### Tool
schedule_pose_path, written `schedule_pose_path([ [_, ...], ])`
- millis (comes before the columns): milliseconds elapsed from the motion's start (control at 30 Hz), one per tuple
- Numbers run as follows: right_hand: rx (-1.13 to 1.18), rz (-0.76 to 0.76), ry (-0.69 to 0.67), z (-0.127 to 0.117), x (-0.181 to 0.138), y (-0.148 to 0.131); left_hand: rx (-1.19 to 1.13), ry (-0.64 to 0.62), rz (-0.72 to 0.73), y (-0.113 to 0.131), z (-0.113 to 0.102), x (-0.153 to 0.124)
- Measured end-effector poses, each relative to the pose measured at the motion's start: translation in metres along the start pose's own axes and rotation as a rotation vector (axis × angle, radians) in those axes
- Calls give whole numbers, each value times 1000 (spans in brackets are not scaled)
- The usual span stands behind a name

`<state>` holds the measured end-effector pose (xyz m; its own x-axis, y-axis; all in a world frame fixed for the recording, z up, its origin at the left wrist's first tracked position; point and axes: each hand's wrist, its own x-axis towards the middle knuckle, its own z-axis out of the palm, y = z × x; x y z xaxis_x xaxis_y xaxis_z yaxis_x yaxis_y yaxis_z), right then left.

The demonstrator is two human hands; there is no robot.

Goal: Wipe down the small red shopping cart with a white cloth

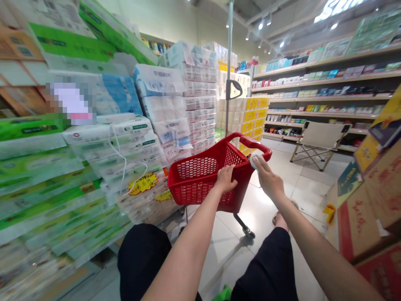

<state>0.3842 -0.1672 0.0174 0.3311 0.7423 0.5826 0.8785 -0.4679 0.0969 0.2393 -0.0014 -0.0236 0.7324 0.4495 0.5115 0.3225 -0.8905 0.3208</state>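
A red plastic shopping cart (242,182) with a perforated basket stands in front of me on metal legs with wheels. My left hand (225,179) is closed over the near rim of the basket, thumb on the outside. In my right hand (270,179) is a crumpled white cloth or wipe (255,160), pressed against the cart near the right end of its handle (250,142). The fingers of that hand are bunched over the cloth and partly hide it. The inside of the basket shows only in part.
Stacked tissue packs (125,129) rise close on the left, with a white cable (125,161) hanging over them. Cardboard boxes (360,213) line the right side. Behind the cart are a metal pole (230,46), a folding chair (324,136) and stocked shelves (326,79).
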Motion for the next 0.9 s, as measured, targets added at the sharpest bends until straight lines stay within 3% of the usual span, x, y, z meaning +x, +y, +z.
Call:
schedule_pose_path([
  [133,-47,-187,-36,2,-10,-9,0,-15,5,-2,1,-1],
  [333,-12,72,54,2,2,8,-2,12,10,-2,2,-1],
  [400,25,52,43,4,-2,-1,1,10,10,-2,2,-1],
  [567,30,-159,-20,10,-19,-14,8,-1,15,-1,0,-2],
  [800,42,95,88,8,0,20,-8,5,10,0,-1,-2],
  [900,67,-18,77,17,-9,3,-3,9,-5,2,-1,-2],
])
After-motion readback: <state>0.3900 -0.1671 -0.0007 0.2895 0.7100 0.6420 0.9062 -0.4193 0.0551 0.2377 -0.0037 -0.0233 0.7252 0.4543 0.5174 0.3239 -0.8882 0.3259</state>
